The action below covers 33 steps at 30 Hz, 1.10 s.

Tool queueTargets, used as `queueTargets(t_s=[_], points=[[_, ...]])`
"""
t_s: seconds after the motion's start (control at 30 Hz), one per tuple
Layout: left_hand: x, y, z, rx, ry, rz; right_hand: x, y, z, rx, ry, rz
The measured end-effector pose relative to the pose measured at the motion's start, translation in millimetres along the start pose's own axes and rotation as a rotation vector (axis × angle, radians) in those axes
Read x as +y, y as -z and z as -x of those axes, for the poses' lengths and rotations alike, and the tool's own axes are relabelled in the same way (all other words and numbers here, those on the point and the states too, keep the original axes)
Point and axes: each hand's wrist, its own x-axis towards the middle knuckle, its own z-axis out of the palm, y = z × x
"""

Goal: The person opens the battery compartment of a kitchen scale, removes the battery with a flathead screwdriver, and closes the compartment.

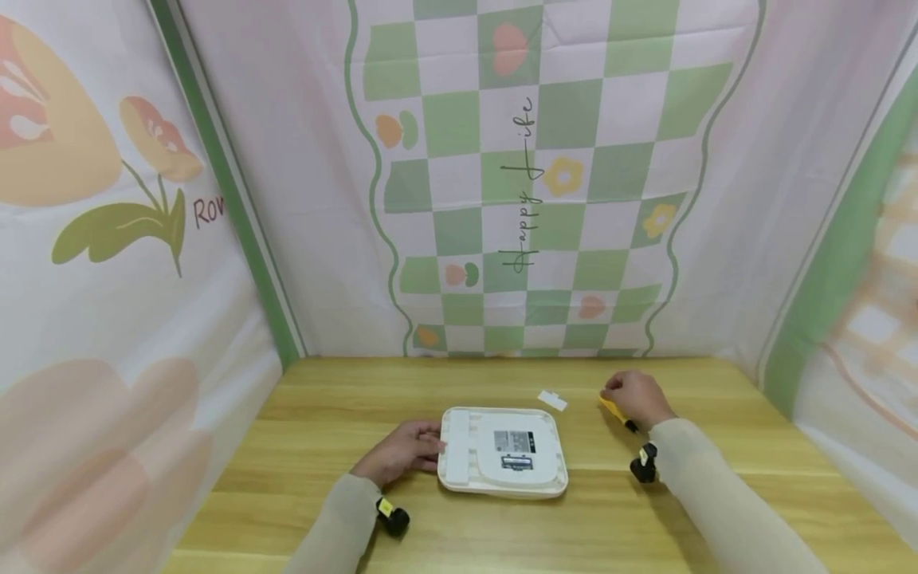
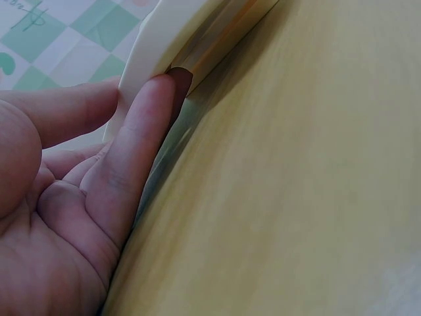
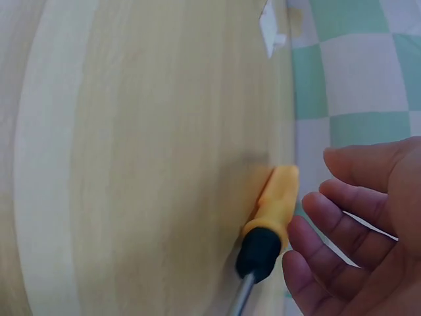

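head: device label (image 1: pixel 510 442), right wrist: screwdriver shaft (image 3: pixel 242 294)

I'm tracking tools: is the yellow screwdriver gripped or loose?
Loose: the right hand is beside the screwdriver, its fingers not wrapped round it.

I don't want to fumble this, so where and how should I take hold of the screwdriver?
Probably best by its thick yellow handle, coming from the right, where your right hand is. The screwdriver lies slanted, handle end farther from you, its slim metal shaft pointing back your way; the broad handle should give a fuller grip than that thin shaft.
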Motion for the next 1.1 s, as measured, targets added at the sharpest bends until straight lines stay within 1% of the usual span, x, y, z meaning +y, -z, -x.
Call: queueTargets(t_s=[0.23, 0.43, 0.63, 0.77, 1.0, 1.1], points=[[-0.5, 0.0, -1.1, 0.011, 0.000, -0.001, 2.5, 0.1, 3.2, -0.045, -0.035, 0.034], [0.1, -0.8, -0.4, 0.014, 0.000, -0.002, 4.9, -2.7, 0.0, -0.076, -0.057, 0.062], [0.3, -0.2, -0.4, 0.011, 0.005, 0.005, 1.7, -3.6, -0.8, -0.081, -0.040, 0.069], [0.0, 0.3, -0.7, 0.009, 0.005, 0.006, -1.3, -0.6, 0.3, -0.079, -0.024, 0.067], [0.4, 0.2, -0.8, 0.013, 0.002, 0.002, -6.2, 13.4, -1.8, -0.088, -0.006, 0.042], [-0.3, 0.3, -0.9, 0.011, 0.001, 0.002, -9.3, 21.1, -2.4, -0.100, 0.016, 0.051]])
